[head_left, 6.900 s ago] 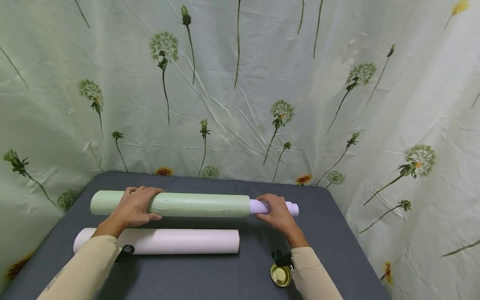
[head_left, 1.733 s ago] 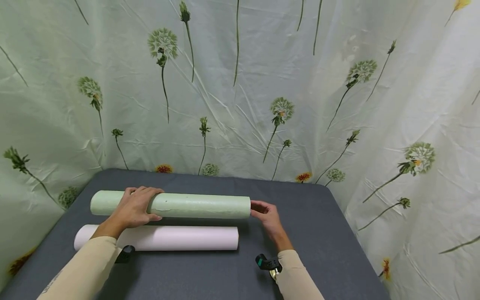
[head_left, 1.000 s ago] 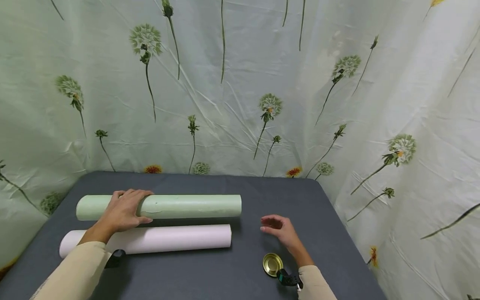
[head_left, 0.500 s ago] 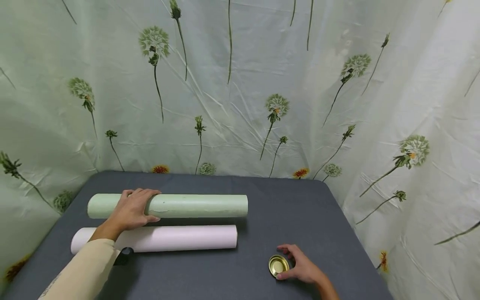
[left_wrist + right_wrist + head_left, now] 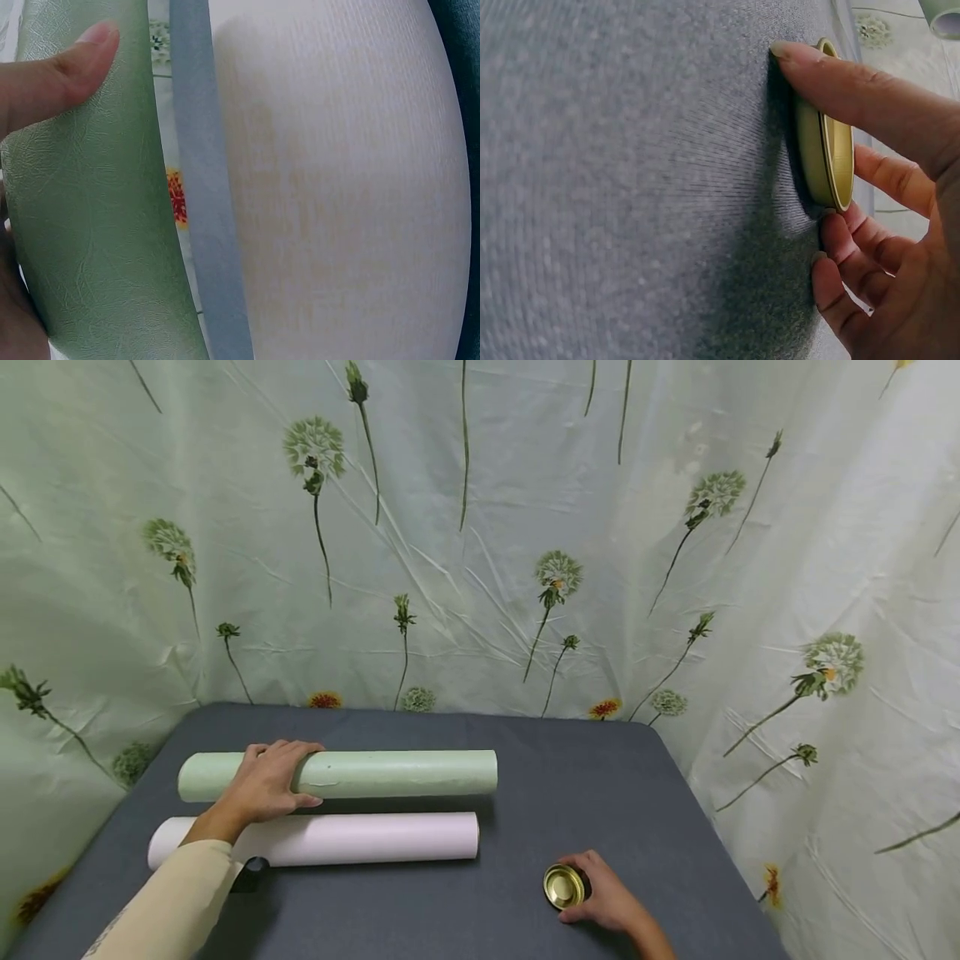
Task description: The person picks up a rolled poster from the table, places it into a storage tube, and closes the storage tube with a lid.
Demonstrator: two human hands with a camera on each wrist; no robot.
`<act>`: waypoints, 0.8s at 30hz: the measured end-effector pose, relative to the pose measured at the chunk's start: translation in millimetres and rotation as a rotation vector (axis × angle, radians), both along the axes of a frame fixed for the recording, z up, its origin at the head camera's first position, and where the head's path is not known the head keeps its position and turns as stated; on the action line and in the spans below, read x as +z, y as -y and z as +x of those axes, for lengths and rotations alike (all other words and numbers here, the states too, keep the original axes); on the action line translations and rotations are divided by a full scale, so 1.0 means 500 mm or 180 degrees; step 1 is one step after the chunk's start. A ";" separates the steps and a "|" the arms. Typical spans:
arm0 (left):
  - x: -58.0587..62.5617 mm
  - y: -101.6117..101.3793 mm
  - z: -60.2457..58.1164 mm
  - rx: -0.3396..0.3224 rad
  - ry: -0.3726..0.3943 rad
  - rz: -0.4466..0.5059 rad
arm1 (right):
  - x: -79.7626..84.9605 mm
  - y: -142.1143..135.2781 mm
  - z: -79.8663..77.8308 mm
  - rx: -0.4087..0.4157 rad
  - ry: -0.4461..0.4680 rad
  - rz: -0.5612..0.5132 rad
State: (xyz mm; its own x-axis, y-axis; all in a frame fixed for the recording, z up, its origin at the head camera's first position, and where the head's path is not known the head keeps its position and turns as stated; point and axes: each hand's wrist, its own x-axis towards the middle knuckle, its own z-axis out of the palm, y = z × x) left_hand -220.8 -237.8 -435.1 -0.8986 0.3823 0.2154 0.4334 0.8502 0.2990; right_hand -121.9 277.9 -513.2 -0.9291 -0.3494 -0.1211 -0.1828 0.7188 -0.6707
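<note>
A green wallpaper roll [image 5: 405,774] lies across the table, and my left hand [image 5: 266,785] grips it from above near its left part. In the left wrist view my thumb [image 5: 71,75] presses on the textured green surface [image 5: 97,225]. My right hand [image 5: 609,895] holds a shallow, round gold metal lid [image 5: 563,887] by its edge, at the right of the table. The right wrist view shows the thumb on one side of the lid [image 5: 815,142] and fingertips on the other, close over the cloth.
A pale pinkish-white wallpaper roll [image 5: 375,839] lies parallel in front of the green one, partly under my left forearm. Dark grey cloth [image 5: 420,914] covers the table. A curtain with dandelion prints [image 5: 480,568] hangs behind and at the sides.
A lilac roll that stuck out of the green roll's right end went inside under my right hand. That hand then withdrew, moved down to the gold lid and took hold of it.
</note>
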 end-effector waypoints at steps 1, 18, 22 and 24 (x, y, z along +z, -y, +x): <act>-0.001 -0.001 0.000 -0.0006 -0.0007 -0.0002 | 0.000 -0.001 0.000 -0.0008 0.0003 0.0012; -0.003 0.002 -0.007 0.0019 -0.0016 -0.0056 | 0.002 0.003 -0.009 -0.0060 -0.0130 0.0180; -0.004 0.004 -0.008 0.0000 -0.0088 -0.0104 | 0.003 0.009 -0.014 -0.0080 -0.0153 0.0181; -0.004 0.005 -0.009 -0.0012 -0.0122 -0.0123 | 0.004 0.013 -0.016 -0.0067 -0.0219 0.0197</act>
